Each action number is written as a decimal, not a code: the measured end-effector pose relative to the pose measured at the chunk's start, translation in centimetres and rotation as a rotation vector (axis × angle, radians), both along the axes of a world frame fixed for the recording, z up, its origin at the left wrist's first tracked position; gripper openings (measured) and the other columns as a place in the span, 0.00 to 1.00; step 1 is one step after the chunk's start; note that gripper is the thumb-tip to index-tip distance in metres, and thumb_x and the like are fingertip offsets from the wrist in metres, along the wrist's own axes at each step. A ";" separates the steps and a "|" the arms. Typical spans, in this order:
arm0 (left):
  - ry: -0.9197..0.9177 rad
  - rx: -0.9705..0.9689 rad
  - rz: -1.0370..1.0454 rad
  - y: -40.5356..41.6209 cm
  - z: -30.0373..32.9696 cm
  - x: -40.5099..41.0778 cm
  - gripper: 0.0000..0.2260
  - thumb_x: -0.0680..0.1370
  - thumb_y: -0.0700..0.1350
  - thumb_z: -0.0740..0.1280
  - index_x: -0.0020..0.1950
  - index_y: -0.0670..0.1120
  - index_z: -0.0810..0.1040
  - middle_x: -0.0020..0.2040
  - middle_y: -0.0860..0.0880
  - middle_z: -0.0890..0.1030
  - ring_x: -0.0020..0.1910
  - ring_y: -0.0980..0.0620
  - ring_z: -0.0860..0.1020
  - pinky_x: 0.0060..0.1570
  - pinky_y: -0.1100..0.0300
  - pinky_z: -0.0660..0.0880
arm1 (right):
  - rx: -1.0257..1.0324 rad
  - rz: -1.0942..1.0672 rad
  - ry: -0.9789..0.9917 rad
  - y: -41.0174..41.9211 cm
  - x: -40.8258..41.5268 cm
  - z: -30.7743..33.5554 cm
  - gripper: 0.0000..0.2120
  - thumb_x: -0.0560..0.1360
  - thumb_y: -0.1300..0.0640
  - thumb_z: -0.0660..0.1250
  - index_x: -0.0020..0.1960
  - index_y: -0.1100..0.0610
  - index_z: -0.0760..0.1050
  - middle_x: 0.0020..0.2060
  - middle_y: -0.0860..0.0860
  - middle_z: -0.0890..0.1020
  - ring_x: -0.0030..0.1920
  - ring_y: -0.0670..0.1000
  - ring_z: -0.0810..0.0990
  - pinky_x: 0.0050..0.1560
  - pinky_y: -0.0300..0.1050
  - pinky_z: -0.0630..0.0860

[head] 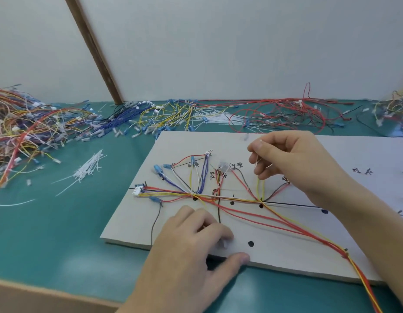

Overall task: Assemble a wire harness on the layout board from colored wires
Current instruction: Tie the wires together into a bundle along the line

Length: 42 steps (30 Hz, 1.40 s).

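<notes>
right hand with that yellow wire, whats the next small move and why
Probably lower the right hand to lay the yellow wire down its branch toward the black dot, since the wire rises off the layout board while the left hand steadies things.

Harness part-laid on board, both hands on it.

Board (pixel 275 249): pale, flat, black lines, dots and handwritten marks; its near edge lies under the left hand (pixel 196 251). Harness (pixel 218 196): red, yellow, white, blue and black wires bunched along the black line between the hands, fanning up to blue terminals beyond the left hand, white connector (pixel 138 190) at the end to its left. Yellow wires (pixel 260 188) rise to the right hand (pixel 293 161), pinched in its fingertips. Red-yellow tail (pixel 331 240) trails under the right forearm.
</notes>
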<state>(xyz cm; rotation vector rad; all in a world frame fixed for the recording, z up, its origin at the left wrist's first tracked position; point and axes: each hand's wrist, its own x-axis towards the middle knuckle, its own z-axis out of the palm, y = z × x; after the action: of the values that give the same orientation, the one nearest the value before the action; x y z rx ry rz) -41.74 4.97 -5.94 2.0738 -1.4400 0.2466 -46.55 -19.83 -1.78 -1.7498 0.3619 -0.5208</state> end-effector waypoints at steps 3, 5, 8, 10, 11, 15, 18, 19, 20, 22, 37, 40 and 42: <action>0.012 -0.047 0.057 0.9 -0.3 0.4 0.06 0.76 0.56 0.70 0.45 0.56 0.85 0.43 0.60 0.77 0.45 0.56 0.75 0.45 0.56 0.76 | -0.010 0.019 0.013 0.3 0.0 -0.2 0.10 0.81 0.60 0.67 0.44 0.59 0.85 0.38 0.56 0.86 0.34 0.52 0.83 0.35 0.41 0.81; 0.031 -0.066 0.060 1.5 -0.6 0.7 0.05 0.77 0.52 0.70 0.47 0.55 0.85 0.44 0.60 0.78 0.45 0.56 0.76 0.46 0.57 0.76 | -0.017 0.028 0.018 0.6 0.0 -0.2 0.10 0.81 0.60 0.67 0.44 0.59 0.85 0.38 0.56 0.86 0.34 0.52 0.83 0.35 0.41 0.81; 0.067 -0.115 0.051 2.4 -1.0 0.8 0.03 0.75 0.47 0.75 0.47 0.53 0.86 0.46 0.61 0.81 0.46 0.57 0.79 0.47 0.61 0.77 | -0.028 0.036 0.025 0.8 -0.1 -0.3 0.09 0.81 0.61 0.67 0.44 0.59 0.84 0.37 0.56 0.85 0.34 0.52 0.83 0.35 0.41 0.81; 0.083 -0.155 0.069 3.2 -0.9 0.9 0.06 0.72 0.44 0.77 0.47 0.53 0.86 0.45 0.61 0.82 0.46 0.59 0.80 0.46 0.62 0.78 | -0.026 0.034 0.030 0.8 0.0 -0.3 0.09 0.81 0.61 0.67 0.45 0.60 0.84 0.37 0.57 0.85 0.34 0.52 0.82 0.34 0.41 0.81; 0.074 -0.174 0.090 3.6 -0.8 0.9 0.07 0.70 0.43 0.77 0.46 0.53 0.86 0.45 0.62 0.82 0.45 0.59 0.81 0.46 0.62 0.78 | -0.020 0.032 0.031 0.9 -0.1 -0.3 0.09 0.81 0.61 0.67 0.46 0.60 0.84 0.37 0.57 0.85 0.34 0.52 0.82 0.34 0.41 0.81; 0.071 -0.249 0.338 5.6 -0.2 0.5 0.08 0.69 0.57 0.74 0.46 0.58 0.84 0.46 0.61 0.80 0.47 0.60 0.77 0.50 0.71 0.71 | -0.014 0.035 0.029 0.9 -0.1 -0.2 0.09 0.82 0.61 0.66 0.47 0.60 0.84 0.37 0.57 0.86 0.34 0.52 0.82 0.34 0.41 0.81; 0.205 -0.246 0.546 7.0 -0.4 0.1 0.12 0.67 0.65 0.68 0.46 0.63 0.79 0.45 0.60 0.78 0.47 0.62 0.74 0.45 0.74 0.68 | -0.046 0.038 0.028 0.9 -0.1 -0.1 0.10 0.82 0.60 0.65 0.47 0.57 0.84 0.37 0.56 0.86 0.35 0.51 0.82 0.35 0.40 0.81; 0.223 -0.201 0.566 7.3 -0.7 -0.1 0.13 0.66 0.66 0.67 0.47 0.63 0.78 0.47 0.60 0.79 0.46 0.63 0.74 0.41 0.73 0.68 | -0.052 0.038 0.028 0.9 -0.2 -0.1 0.10 0.82 0.60 0.65 0.47 0.56 0.85 0.36 0.56 0.86 0.34 0.51 0.82 0.35 0.40 0.81; 0.242 -0.160 0.571 7.4 -0.9 -0.4 0.14 0.65 0.66 0.66 0.47 0.64 0.77 0.49 0.62 0.79 0.47 0.65 0.74 0.40 0.72 0.67 | -0.053 0.039 0.028 1.0 -0.2 -0.1 0.11 0.82 0.60 0.65 0.47 0.56 0.85 0.36 0.55 0.86 0.34 0.51 0.82 0.35 0.40 0.81; 0.283 -0.120 0.544 7.3 -1.2 -1.0 0.18 0.64 0.67 0.66 0.51 0.65 0.76 0.50 0.67 0.79 0.47 0.67 0.74 0.39 0.73 0.69 | -0.044 0.045 0.035 1.1 -0.2 -0.1 0.11 0.82 0.60 0.65 0.47 0.56 0.85 0.36 0.56 0.86 0.34 0.52 0.82 0.34 0.40 0.81; 0.874 -0.148 0.228 2.7 0.2 -4.6 0.11 0.67 0.52 0.68 0.47 0.66 0.82 0.35 0.58 0.86 0.25 0.61 0.72 0.30 0.71 0.68 | 0.043 0.367 0.241 1.4 -1.3 2.0 0.12 0.84 0.59 0.62 0.49 0.56 0.83 0.29 0.50 0.69 0.26 0.48 0.64 0.23 0.37 0.62; 1.253 -0.248 0.109 2.9 0.8 -5.4 0.13 0.64 0.56 0.73 0.47 0.60 0.87 0.42 0.48 0.88 0.29 0.57 0.75 0.34 0.67 0.72 | -0.294 0.568 0.490 2.6 -2.3 4.0 0.11 0.83 0.51 0.64 0.49 0.50 0.84 0.29 0.44 0.73 0.28 0.46 0.66 0.27 0.39 0.64; 1.443 -0.268 -0.007 3.3 0.8 -5.1 0.16 0.64 0.53 0.75 0.49 0.51 0.88 0.46 0.41 0.88 0.31 0.53 0.78 0.36 0.63 0.75 | -0.491 0.599 0.592 4.5 -3.1 4.8 0.14 0.81 0.41 0.63 0.49 0.45 0.84 0.31 0.42 0.80 0.31 0.45 0.73 0.36 0.43 0.71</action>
<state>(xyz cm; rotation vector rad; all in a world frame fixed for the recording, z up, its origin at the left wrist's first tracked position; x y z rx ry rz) -46.87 8.31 -5.15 1.3561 -0.4439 -0.8544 -49.66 -15.29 2.99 -2.3493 0.0969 0.3881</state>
